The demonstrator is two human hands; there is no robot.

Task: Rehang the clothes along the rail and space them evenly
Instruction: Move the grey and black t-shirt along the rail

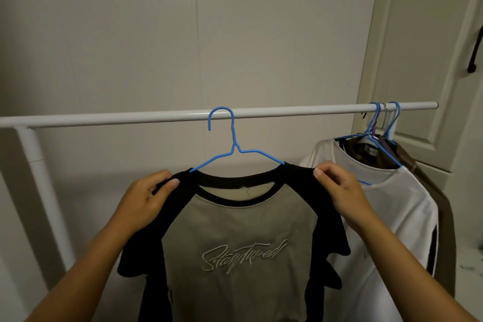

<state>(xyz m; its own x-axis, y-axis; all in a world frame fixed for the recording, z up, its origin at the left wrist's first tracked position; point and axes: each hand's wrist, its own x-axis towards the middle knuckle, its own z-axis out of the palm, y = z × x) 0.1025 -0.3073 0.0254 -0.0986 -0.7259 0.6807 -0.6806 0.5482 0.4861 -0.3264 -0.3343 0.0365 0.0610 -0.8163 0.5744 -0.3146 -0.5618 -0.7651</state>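
A grey T-shirt with black sleeves and collar [240,238] hangs on a blue hanger [230,144] hooked over the white rail [156,116] near its middle. My left hand [146,198] grips the shirt's left shoulder. My right hand [337,188] pinches the right shoulder. At the rail's right end several hangers [379,125] are bunched close together, carrying a white shirt [386,204] in front and brown garments [444,217] behind it.
The rail's white post [39,178] slants down at the left. A pale panelled wall stands behind, with a door [431,47] at the right and a dark handle [474,52] at the frame's edge. Bare rail runs on both sides of the blue hanger.
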